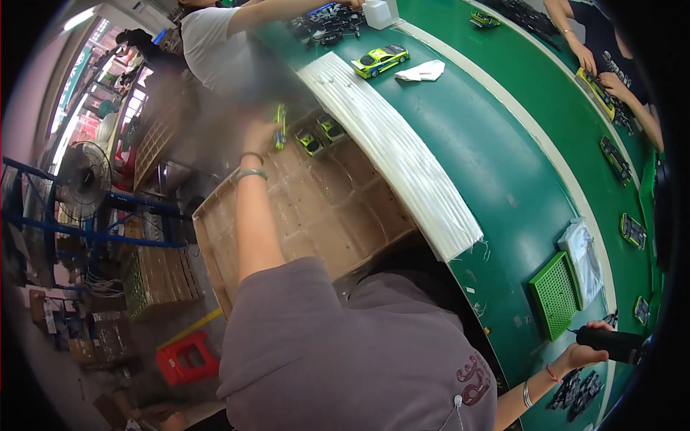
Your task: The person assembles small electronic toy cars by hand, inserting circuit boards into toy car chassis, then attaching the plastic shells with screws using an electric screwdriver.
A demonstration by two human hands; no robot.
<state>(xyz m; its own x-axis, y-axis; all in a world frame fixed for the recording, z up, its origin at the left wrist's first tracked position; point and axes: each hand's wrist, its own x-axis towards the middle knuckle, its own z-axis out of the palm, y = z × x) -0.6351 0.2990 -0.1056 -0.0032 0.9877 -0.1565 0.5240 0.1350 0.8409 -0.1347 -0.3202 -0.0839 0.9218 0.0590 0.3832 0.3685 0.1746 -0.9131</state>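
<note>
My left hand [257, 136] is stretched over the far end of a brown compartment tray [305, 212]. It is closed on a yellow-green toy car [280, 126], which is turned on its side; a smear on the picture partly veils the fingers. Two more toy cars of that colour, a near one [310, 142] and a farther one [331, 128], sit in tray compartments beside it. At the lower right, my right hand [586, 355] grips a black electric screwdriver [614, 343] above the green bench.
White ribbed padding [392, 154] lines the edge of the green bench [460, 136]. A finished-looking toy car [381, 60] stands beyond it. A green perforated tray [555, 296] and black parts [575, 394] lie at the right. Co-workers sit across and ahead. A red stool [188, 358] is at the left.
</note>
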